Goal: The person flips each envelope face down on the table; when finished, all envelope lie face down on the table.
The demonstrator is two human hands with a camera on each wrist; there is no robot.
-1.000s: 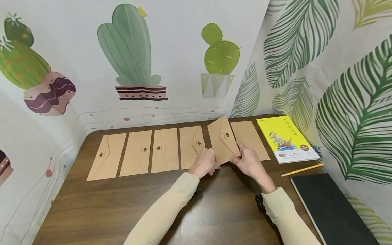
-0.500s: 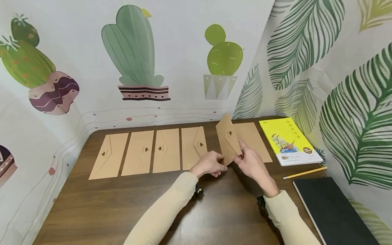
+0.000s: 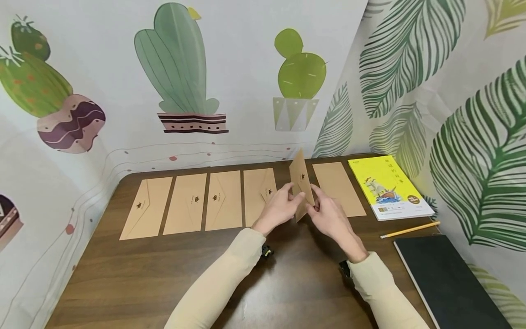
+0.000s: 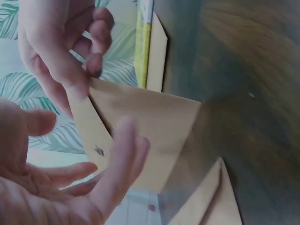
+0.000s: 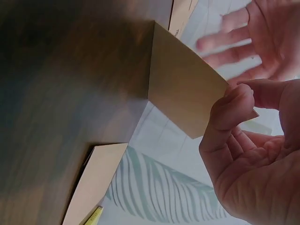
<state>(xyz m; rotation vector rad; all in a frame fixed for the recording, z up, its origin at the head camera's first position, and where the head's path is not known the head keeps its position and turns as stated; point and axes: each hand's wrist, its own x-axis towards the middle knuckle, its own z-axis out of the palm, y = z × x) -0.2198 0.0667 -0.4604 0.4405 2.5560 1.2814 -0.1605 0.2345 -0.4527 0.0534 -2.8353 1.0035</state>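
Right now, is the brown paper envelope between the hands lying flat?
No, the brown paper envelope is tilted steeply up, pinched in the right hand.

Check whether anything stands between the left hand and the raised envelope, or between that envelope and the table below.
Nothing visible does. The left hand is right beside the raised envelope, contact unclear; the right hand pinches its edge. No object shows between it and the table; flat envelopes lie to either side.

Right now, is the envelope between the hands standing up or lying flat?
Standing up: the right hand pinches the envelope nearly upright, while the other envelopes lie flat on the table.
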